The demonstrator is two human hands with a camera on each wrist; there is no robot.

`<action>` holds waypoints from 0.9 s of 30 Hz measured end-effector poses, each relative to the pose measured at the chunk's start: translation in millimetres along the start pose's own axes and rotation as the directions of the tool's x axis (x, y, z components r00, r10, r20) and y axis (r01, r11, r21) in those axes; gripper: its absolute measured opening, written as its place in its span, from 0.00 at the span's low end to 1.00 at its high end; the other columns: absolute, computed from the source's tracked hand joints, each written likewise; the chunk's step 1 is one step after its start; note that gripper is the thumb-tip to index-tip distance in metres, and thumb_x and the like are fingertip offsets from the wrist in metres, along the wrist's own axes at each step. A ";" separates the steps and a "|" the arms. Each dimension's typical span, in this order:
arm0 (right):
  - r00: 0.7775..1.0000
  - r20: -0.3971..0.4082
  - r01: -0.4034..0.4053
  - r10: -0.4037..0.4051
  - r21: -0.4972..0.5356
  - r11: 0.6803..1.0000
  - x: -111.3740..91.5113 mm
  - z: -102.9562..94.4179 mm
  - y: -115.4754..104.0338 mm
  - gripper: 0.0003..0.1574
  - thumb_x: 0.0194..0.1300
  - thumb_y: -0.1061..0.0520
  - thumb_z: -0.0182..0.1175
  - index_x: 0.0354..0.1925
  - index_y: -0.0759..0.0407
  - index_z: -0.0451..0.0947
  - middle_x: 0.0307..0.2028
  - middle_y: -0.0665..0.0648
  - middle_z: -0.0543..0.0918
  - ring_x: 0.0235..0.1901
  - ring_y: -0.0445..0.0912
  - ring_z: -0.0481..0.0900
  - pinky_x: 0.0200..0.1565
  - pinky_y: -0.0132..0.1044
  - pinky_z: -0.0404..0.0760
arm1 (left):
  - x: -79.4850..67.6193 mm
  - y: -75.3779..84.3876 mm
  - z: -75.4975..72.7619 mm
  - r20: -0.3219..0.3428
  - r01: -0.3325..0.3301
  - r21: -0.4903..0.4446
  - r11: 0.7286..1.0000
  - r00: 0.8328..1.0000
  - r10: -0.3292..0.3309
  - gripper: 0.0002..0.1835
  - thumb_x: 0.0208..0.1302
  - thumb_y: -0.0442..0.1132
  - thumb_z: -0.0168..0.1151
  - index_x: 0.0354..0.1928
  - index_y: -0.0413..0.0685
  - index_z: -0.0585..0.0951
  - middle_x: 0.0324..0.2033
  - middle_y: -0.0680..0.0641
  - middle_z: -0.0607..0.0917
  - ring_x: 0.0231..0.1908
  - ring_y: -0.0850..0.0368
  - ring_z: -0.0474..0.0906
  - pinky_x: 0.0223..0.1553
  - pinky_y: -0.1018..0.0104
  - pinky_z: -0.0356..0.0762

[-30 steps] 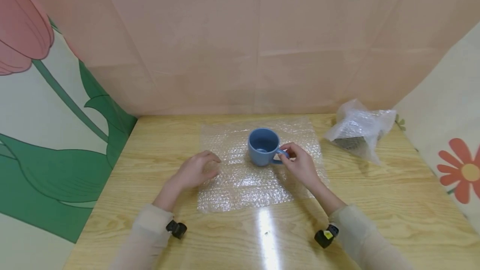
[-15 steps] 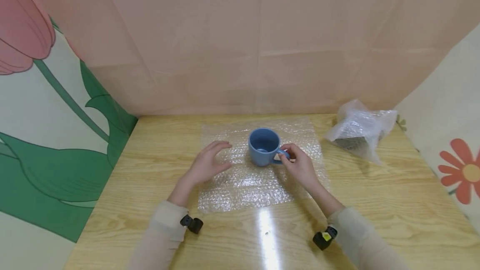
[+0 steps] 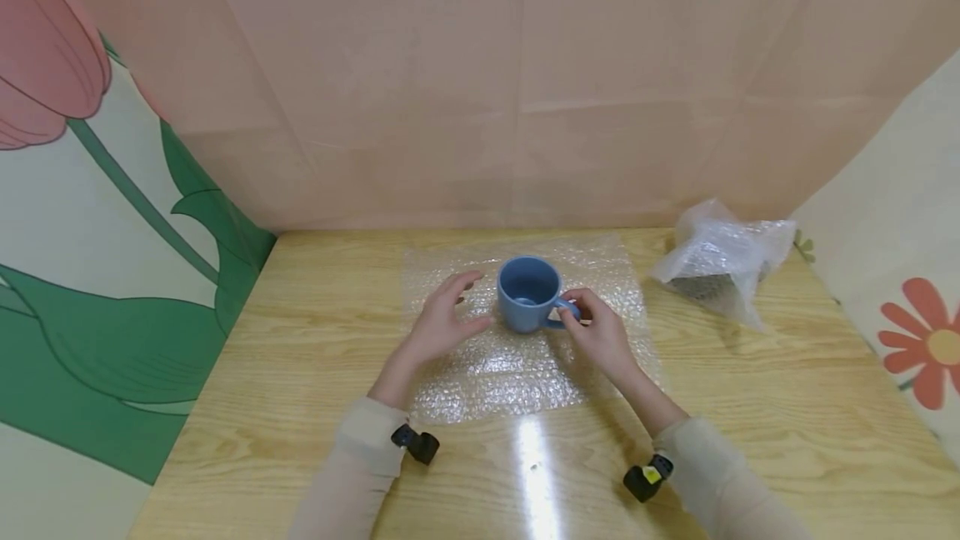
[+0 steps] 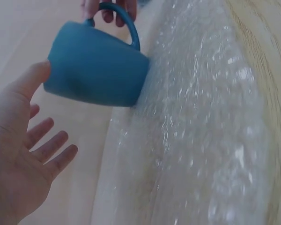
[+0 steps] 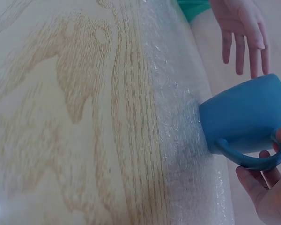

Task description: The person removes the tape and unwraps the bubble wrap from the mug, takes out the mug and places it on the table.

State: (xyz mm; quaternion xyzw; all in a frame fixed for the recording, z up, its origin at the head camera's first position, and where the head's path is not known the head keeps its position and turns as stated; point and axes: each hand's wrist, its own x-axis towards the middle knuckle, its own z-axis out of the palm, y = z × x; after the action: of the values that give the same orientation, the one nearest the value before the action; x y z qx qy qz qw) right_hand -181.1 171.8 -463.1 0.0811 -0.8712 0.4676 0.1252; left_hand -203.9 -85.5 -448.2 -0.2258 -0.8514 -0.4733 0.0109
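Note:
A blue mug (image 3: 525, 307) stands upright on a flat sheet of bubble wrap (image 3: 480, 382), its mouth up and its handle toward the right. My right hand (image 3: 600, 332) pinches that handle (image 5: 246, 161) between thumb and fingers. On the mug's left side, my left hand (image 3: 442, 319) is held with fingers spread and thumb apart, a short gap from the wall in the head view. The left wrist view shows the left thumb overlapping the mug's rim edge, the other fingers stretched out and holding nothing.
At the back right of the wooden table (image 3: 787, 407) lies a bundle of bubble wrap (image 3: 723, 252) with something dark inside. A pink backdrop (image 3: 510, 107) rises behind the table, and flowered panels (image 3: 900, 232) stand at both sides.
My left hand has moved right across the bubble wrap toward the mug, its fingers spreading wider. The right hand and the mug have stayed in place.

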 end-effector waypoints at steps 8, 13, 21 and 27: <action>1.000 0.006 -0.025 0.025 0.010 1.000 -0.9 0.0 -0.8 0.08 0.61 0.61 0.59 0.40 0.61 0.75 0.33 0.58 0.80 0.34 0.46 0.78 0.37 0.35 0.82 | 10.3 -1.0 13.8 -0.017 0.037 -0.111 0.993 0.999 -0.039 0.43 0.48 0.43 0.71 0.67 0.54 0.61 0.64 0.48 0.65 0.61 0.43 0.64 0.58 0.51 0.69; 0.999 0.002 -0.040 0.040 0.022 0.999 -1.5 1.8 1.3 0.09 0.61 0.60 0.59 0.40 0.62 0.76 0.35 0.59 0.81 0.36 0.49 0.80 0.38 0.35 0.83 | 16.1 -2.3 22.5 -0.015 0.051 -0.153 0.987 0.998 -0.054 0.44 0.48 0.40 0.72 0.67 0.47 0.60 0.65 0.45 0.64 0.60 0.41 0.65 0.57 0.50 0.70; 0.999 -0.018 -0.045 0.046 0.045 0.998 -3.0 5.0 2.1 0.09 0.62 0.59 0.58 0.40 0.62 0.76 0.37 0.59 0.81 0.36 0.49 0.80 0.37 0.33 0.82 | 21.3 -1.9 33.8 -0.021 0.063 -0.225 0.972 0.997 -0.069 0.45 0.46 0.38 0.73 0.67 0.46 0.60 0.64 0.46 0.66 0.59 0.47 0.68 0.57 0.53 0.71; 0.995 -0.045 -0.083 0.088 0.109 0.991 -4.5 7.6 3.7 0.10 0.62 0.58 0.59 0.41 0.62 0.77 0.38 0.60 0.82 0.36 0.46 0.79 0.37 0.28 0.80 | 23.0 4.6 38.7 -0.021 0.063 -0.278 0.959 0.997 -0.071 0.46 0.47 0.36 0.72 0.67 0.47 0.59 0.63 0.43 0.66 0.59 0.45 0.68 0.58 0.51 0.69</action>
State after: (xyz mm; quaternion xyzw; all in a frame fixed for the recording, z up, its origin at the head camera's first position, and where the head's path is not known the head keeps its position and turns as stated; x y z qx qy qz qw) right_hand -178.8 167.5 -471.4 0.0386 -0.8442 0.5205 0.1222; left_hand -215.2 -43.4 -460.5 -0.1887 -0.7837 -0.5913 -0.0237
